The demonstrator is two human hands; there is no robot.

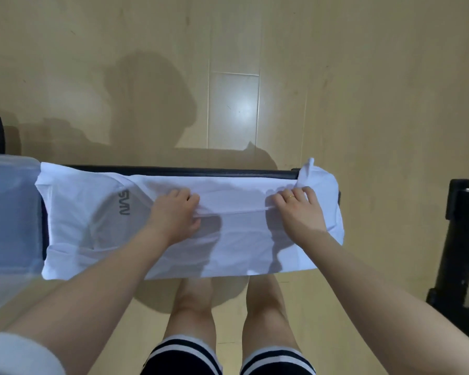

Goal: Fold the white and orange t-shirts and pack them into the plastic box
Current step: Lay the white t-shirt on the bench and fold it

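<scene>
white t-shirt [98, 212] lies spread across a narrow dark bench [190, 171], its grey logo toward the left end and a fold ridge running across its middle. left hand [173, 209] and right hand [299, 209] each pinch that ridge with curled fingers, the right hand wearing a ring. clear plastic box [8, 212] sits just beside the shirt's left edge.
</scene>
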